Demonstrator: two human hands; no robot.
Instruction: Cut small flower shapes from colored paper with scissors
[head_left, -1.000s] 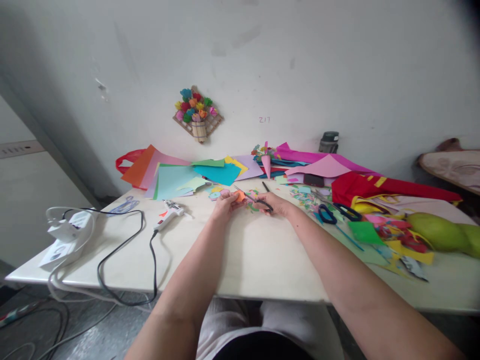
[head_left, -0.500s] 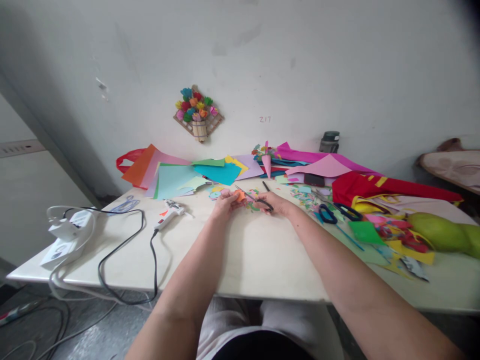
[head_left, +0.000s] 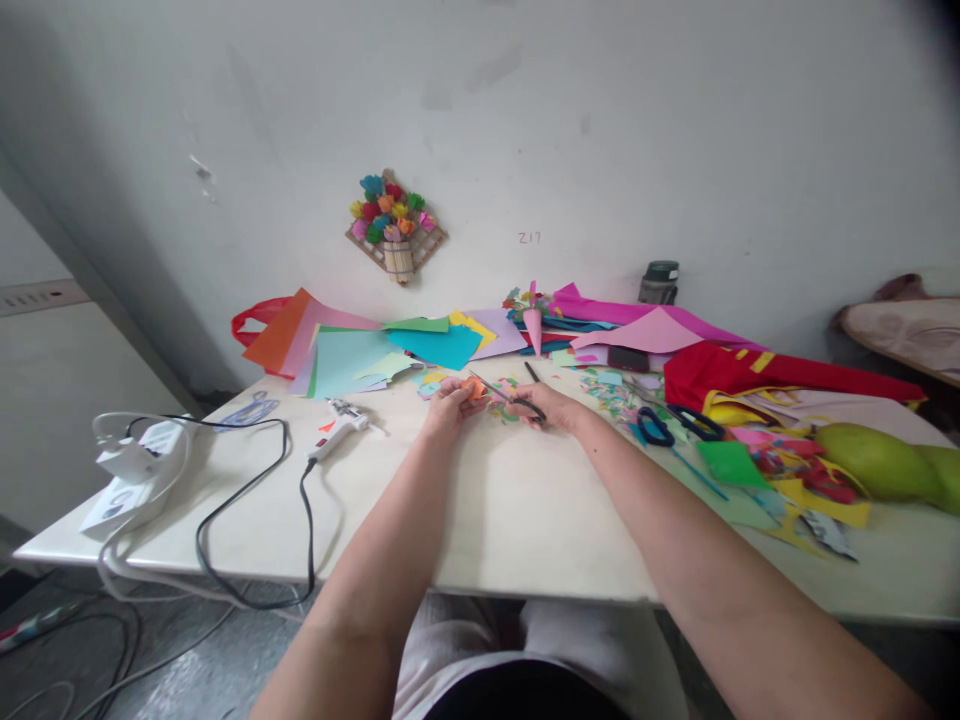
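Observation:
My left hand (head_left: 451,408) pinches a small piece of orange paper (head_left: 475,388) over the middle of the table. Facing it, my right hand (head_left: 549,408) grips black-handled scissors (head_left: 531,407), whose blades point left at the orange paper. Small paper scraps (head_left: 506,405) in mixed colours lie under and between the hands. Beyond them stands a pink paper cone (head_left: 532,330) with small coloured paper pieces around its top.
A glue gun (head_left: 337,435) with a black cord lies left, near a white power strip (head_left: 139,480). Coloured sheets (head_left: 349,360) line the back. Right are blue-handled scissors (head_left: 655,427), red cloth (head_left: 787,378), green fruit (head_left: 874,463) and scraps. A flower decoration (head_left: 399,258) hangs on the wall.
The orange paper has shifted slightly left and turned in my left hand's fingers. My right hand and the scissors have hardly moved.

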